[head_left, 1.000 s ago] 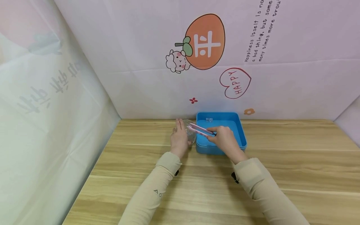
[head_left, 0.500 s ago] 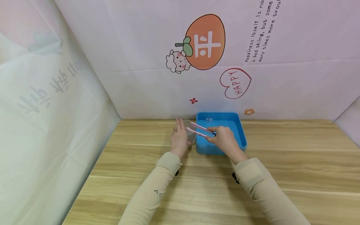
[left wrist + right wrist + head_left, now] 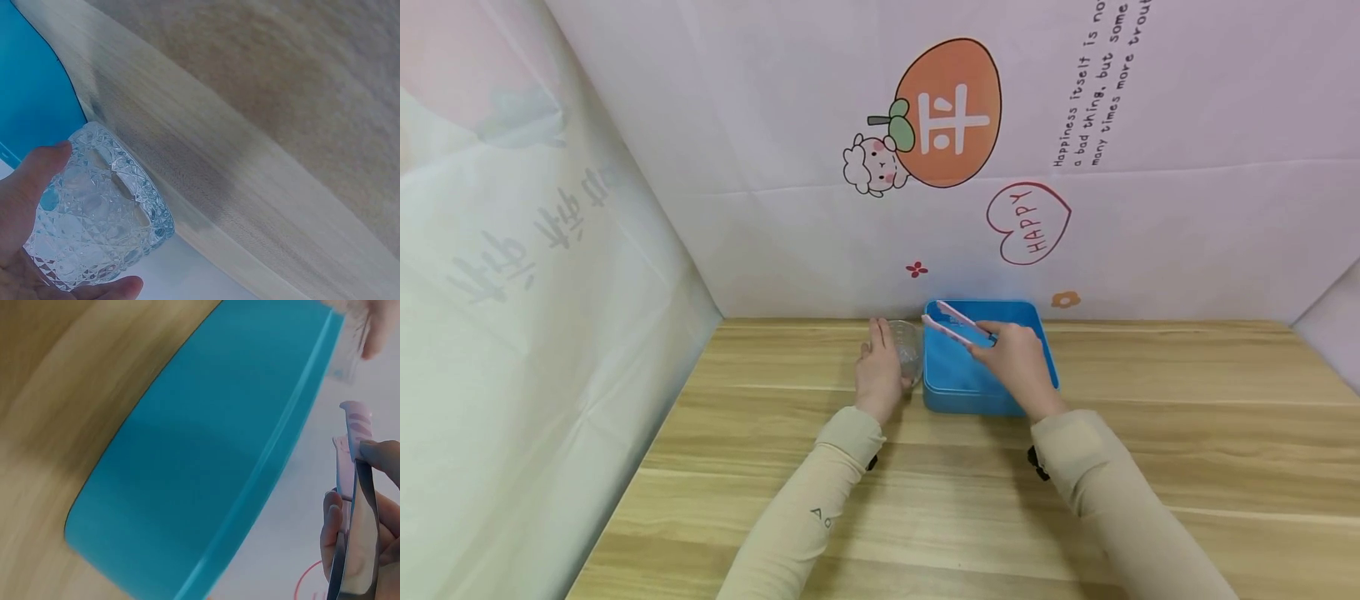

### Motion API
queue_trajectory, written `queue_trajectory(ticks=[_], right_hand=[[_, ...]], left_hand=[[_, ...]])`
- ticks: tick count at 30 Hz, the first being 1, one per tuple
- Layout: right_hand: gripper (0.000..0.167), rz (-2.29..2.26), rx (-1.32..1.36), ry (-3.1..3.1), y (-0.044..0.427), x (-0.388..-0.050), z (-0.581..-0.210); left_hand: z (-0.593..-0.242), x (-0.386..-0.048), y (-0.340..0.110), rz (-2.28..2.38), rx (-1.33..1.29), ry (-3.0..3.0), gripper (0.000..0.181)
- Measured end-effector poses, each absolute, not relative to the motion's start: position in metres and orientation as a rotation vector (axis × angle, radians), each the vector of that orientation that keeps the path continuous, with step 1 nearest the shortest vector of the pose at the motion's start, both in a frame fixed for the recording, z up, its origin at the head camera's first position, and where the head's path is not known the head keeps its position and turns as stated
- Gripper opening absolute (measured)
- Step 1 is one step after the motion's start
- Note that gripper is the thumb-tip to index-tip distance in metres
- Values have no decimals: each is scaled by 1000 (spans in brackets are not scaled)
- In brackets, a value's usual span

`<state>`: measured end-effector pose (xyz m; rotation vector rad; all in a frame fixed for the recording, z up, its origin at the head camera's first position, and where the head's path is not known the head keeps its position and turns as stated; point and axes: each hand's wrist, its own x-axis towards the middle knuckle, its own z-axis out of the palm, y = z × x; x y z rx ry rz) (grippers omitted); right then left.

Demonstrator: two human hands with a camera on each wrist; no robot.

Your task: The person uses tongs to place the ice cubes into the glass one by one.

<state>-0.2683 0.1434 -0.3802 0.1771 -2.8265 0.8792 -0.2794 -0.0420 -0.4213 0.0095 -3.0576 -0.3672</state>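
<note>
A clear glass with a cut diamond pattern (image 3: 103, 212) stands on the wooden table, at the left side of the blue box (image 3: 955, 402). My left hand (image 3: 878, 375) holds the glass, with thumb and fingers around its wall. Something clear lies inside the glass, too small to make out. Pink tongs (image 3: 957, 335) are in my right hand (image 3: 1013, 357), pinched between thumb and fingers. The tips of the tongs stand apart over the left back part of the box, with nothing seen between them. Small clear pieces (image 3: 957, 320) at the box's far left are partly hidden by the tongs.
Close behind the box and glass rises a white printed cloth wall (image 3: 790, 250). Another cloth (image 3: 580, 400) hangs along the left side. The wooden table top (image 3: 1187, 433) stretches out to the right and in front.
My right hand has drawn the tongs out of the glass and moved them right and up, over the box. Their tips spread apart. My left hand stays on the glass.
</note>
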Motion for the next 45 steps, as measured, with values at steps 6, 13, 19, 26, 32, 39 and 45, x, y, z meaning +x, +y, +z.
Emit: queue_trajectory(ticks=[6,13,19,26,32,39,45], right_hand=[[44,768,103,-2837,153,-283,-386],[43,736,44,-2894,158,-293,-397],[40,717,52,-2889,163,-296,-408],[39,760,1,-2899,161,-300,-414],[40,778,-24,-2926,158,-303,-417],[39,737,54,-2953,155,-305,-416],[44,726,4,-2976,154,-307,-417]], left_hand=[[-421,-280,-42,-372,25,-3065,109],[-421,-279,-43,-335,12,-3042,108],[-420,-278,-42,-296,16,-3054,110],[-421,-279,-42,-278,22,-3057,110],[-422,-280,-42,-304,17,-3056,110],[-421,-279,-42,-264,29,-3044,109],[-421,-278,-42,-269,21,-3036,109]])
